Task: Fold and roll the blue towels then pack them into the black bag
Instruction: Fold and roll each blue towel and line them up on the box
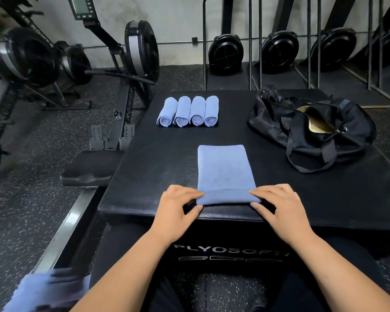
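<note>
our left hand [178, 204] and right hand [278, 206], fingers [195, 195] pinching the near turned-up edge of the folded blue towel [225, 168], four rolled towels [187, 111] well beyond our left fingers, black bag [338, 122] beyond the right, all on the tabletop [158, 163]

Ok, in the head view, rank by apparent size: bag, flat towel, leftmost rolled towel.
1. bag
2. flat towel, though nearer the camera
3. leftmost rolled towel, farther back

- A grey wall [180, 21] is seen behind.
- The floor [32, 210] is covered in dark speckled rubber.
- Rowers [131, 55] are set at left.
- Upright rowers [225, 52] are racked at right.
- A black box [324, 199] is placed centrally.
</note>
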Action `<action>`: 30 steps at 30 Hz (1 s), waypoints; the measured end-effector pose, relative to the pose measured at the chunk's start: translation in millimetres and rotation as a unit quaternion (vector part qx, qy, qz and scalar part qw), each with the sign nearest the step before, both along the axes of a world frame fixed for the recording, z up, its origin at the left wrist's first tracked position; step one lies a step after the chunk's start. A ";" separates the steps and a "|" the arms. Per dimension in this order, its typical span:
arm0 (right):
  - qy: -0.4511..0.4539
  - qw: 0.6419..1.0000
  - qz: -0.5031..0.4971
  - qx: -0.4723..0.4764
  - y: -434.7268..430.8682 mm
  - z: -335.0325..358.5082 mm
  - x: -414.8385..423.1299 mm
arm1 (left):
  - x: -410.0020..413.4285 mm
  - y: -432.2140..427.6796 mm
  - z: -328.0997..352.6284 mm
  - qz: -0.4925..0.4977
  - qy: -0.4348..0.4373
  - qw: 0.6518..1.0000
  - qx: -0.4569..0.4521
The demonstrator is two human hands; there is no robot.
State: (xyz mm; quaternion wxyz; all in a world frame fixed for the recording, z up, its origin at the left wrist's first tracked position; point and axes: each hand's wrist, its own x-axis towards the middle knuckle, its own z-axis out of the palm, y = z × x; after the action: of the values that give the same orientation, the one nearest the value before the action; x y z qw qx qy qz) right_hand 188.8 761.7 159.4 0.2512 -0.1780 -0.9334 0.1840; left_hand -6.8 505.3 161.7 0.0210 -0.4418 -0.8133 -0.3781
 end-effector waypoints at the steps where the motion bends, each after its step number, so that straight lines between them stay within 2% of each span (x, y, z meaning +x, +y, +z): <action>1: 0.001 1.000 -0.004 -0.019 0.8 1.4 -0.5 | -0.6 0.3 0.4 0.009 -0.019 1.000 0.007; 7: 0.004 0.979 -0.048 -0.198 -1.1 14.1 0.4 | 2.0 2.0 4.8 0.053 -0.138 0.988 0.035; 12: 0.018 0.961 -0.044 -0.272 -2.4 22.8 -0.6 | 2.7 3.9 9.8 0.057 -0.172 0.983 0.030; 18: 0.044 0.974 -0.077 -0.207 -4.1 21.5 -8.8 | 1.1 14.6 8.3 0.092 -0.138 0.986 0.030; 23: 0.065 0.987 -0.061 -0.133 -8.6 11.8 -5.4 | 2.3 12.5 2.8 0.063 -0.098 0.992 0.052; 26: 0.057 0.996 -0.054 -0.052 -12.2 4.4 -3.5 | 3.1 9.7 -3.2 0.050 -0.059 0.996 0.042; 30: 0.029 0.999 -0.029 -0.027 -8.1 -2.2 -3.2 | 4.0 7.6 -5.1 0.049 -0.020 0.999 0.009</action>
State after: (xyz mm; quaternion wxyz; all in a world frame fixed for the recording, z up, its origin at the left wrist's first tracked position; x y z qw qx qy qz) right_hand 185.6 753.6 157.2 0.2789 -0.2063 -0.9148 0.2067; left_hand -2.8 512.9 156.6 0.0275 -0.3940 -0.8306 -0.3926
